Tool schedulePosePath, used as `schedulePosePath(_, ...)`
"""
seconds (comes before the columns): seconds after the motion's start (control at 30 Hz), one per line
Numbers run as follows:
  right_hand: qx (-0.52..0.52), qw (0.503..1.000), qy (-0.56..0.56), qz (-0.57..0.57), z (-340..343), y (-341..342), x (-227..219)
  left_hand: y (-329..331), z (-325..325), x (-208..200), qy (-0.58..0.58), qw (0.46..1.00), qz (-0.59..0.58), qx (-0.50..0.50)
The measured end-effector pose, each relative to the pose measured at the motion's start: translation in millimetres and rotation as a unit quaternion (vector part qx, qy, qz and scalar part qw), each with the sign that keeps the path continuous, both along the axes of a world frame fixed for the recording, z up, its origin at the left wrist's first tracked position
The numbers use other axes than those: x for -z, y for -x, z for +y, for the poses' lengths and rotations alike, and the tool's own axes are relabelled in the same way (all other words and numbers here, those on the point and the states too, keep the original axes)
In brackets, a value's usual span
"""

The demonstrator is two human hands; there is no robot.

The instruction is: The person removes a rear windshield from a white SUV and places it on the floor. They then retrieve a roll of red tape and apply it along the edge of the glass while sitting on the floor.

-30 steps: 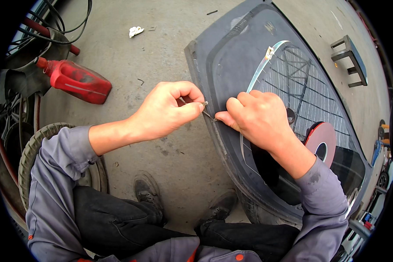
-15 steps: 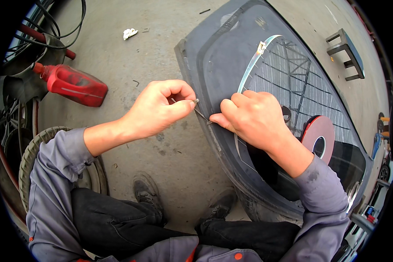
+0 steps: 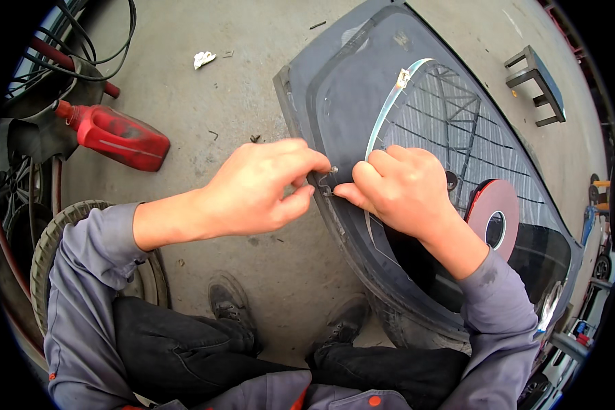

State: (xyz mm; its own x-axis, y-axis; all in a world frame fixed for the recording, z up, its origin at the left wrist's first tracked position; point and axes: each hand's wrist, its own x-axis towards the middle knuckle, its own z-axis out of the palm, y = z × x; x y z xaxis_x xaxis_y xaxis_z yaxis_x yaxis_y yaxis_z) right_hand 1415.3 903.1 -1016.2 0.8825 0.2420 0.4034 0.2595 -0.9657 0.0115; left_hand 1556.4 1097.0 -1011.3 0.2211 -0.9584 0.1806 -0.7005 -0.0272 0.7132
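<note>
A dark grey car panel [image 3: 342, 89] with a window set in it lies before me. My left hand [image 3: 260, 188] hovers at its near left edge, thumb and index finger apart. By the index fingertip a thin dark strand [image 3: 323, 182] lies bent on the edge, a small light bit [image 3: 333, 169] at its end. My right hand [image 3: 403, 191] is closed in a fist over the panel, its thumb tip by the strand's other end; whatever is inside the fist is hidden. A pale, shiny strip [image 3: 384, 113] curves along the window's edge and passes beneath this hand.
A red-edged roll of tape [image 3: 478, 222] rests on the window, right of my right hand. A red jug [image 3: 126, 140] and a tyre [image 3: 41, 253] are at the left. A small stool [image 3: 540, 82] stands far right; a crumpled white scrap [image 3: 203, 59] lies on the floor.
My left hand has moved right toward the panel and its pinch has opened. The strand, stretched out before, is now bent. My right hand has barely moved.
</note>
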Motion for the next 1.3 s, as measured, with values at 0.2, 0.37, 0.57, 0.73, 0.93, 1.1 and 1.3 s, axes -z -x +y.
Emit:
schedulePosePath(0.2, 0.021, 0.999, 0.045, -0.015, 5.5, 6.8, -4.8, 9.9, -4.8, -6.8, -0.069, 0.997, -0.044, 0.011)
schedulePosePath(0.37, 0.031, 0.996, 0.069, -0.05, 11.6, 8.5, -8.7, 12.2, -8.3, -3.4, -0.048, 0.997, -0.058, 0.004)
schedulePosePath(0.57, 0.051, 0.991, 0.084, -0.088, 12.7, 12.1, -10.4, 14.1, -9.8, 4.1, -0.033, 0.999, -0.004, -0.024)
schedulePosePath(0.73, 0.082, 0.992, 0.041, -0.088, -4.7, 9.3, -23.2, 17.7, -9.2, 4.2, -0.005, 1.0, 0.015, -0.014)
schedulePosePath(0.93, -0.035, 0.987, -0.012, 0.156, 4.8, 22.3, -71.1, 40.7, 5.7, -3.4, 0.029, 0.992, -0.001, 0.123)
schedulePosePath(1.1, -0.142, 0.977, -0.005, 0.157, 51.2, 47.5, -133.3, 70.7, 37.5, 27.2, -0.222, 0.904, 0.114, 0.348)
schedulePosePath(1.3, -0.206, 0.973, -0.098, 0.027, 64.0, 81.0, -139.4, 73.0, 52.4, 95.7, -0.26, 0.89, -0.005, 0.374)
